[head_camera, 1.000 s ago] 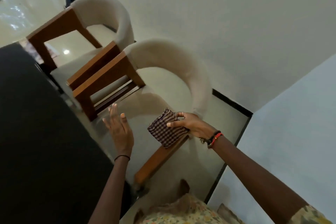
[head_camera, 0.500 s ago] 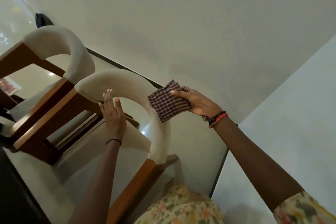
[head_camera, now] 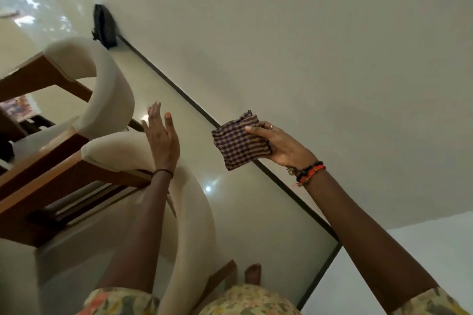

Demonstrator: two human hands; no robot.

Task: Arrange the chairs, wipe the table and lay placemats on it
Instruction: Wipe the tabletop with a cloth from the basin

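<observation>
A folded brown-and-purple checked cloth (head_camera: 238,144) hangs in the air near the wall, gripped by my right hand (head_camera: 280,146) from its right side. My left hand (head_camera: 161,138) is raised with straight fingers above the curved cream back of the near chair (head_camera: 194,215), holding nothing. A second cream chair (head_camera: 112,100) with a wooden frame stands just beyond it on the left. The table is out of view.
A cream wall (head_camera: 307,46) with a dark skirting line runs diagonally on the right. A dark bag (head_camera: 103,25) leans against it at the far end. Glossy floor (head_camera: 250,212) lies between chairs and wall. My bare foot (head_camera: 252,273) shows below.
The view has swung away from the dark table toward the wall. My left hand lifted off the near chair's back, and my right hand carried the cloth right, away from the chair.
</observation>
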